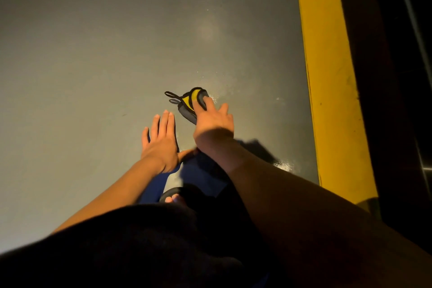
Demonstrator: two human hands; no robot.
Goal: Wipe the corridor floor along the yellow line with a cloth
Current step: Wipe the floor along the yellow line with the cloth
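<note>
A small grey and yellow cloth (187,103) with two dark loops at its left end lies bunched on the grey corridor floor (105,54). My right hand (214,121) presses down on it with straight fingers spread over its right side. My left hand (161,140) lies flat on the floor just left of the cloth, fingers straight and together, not touching it. The yellow line (327,77) runs along the floor to the right, well apart from the cloth. Wet streaks shine on the floor between cloth and line.
Right of the yellow line is a dark strip with a metal rail (416,30). My foot in a dark sandal (174,195) and blue trouser legs sit below the hands. A glossy wet patch (284,166) lies near the line.
</note>
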